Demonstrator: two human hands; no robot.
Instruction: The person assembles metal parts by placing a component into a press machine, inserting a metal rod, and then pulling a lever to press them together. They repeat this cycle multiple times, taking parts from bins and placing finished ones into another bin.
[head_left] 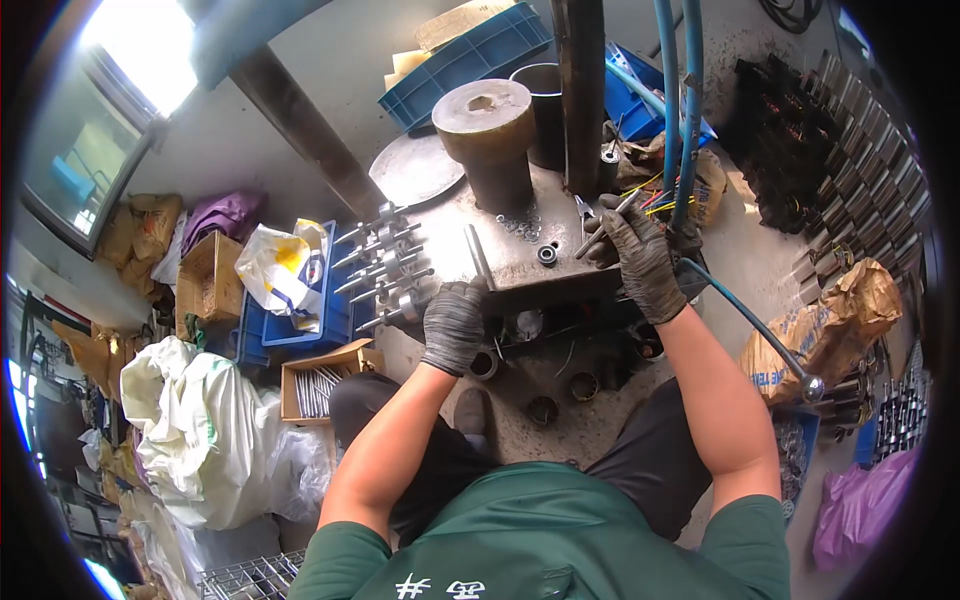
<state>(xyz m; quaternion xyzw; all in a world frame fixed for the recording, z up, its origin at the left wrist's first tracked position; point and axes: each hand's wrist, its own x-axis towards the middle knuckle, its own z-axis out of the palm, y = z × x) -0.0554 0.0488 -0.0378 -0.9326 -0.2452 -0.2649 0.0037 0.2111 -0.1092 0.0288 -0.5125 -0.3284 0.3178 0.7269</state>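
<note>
My left hand [455, 325], in a grey glove, is closed at the front edge of the metal worktable [545, 205]. A plain metal rod [477, 252] slants up from its fingertips over the tabletop. My right hand [646, 262], gloved the same way, is closed around a slim metal pin [627, 203] that shows above its fingers. Between the hands, a small dark ring-shaped part [547, 255] sits near the table edge. Behind it lie several small shiny rings [521, 228]. Pliers [584, 208] lie beside my right fingers.
A thick metal cylinder [484, 120] rises from the table. Shafts with round collars [390, 262] are grouped at its left side. A lever with a ball end [812, 386] reaches out to the right. A cardboard box of rods [318, 390] stands at left, below blue bins [283, 325].
</note>
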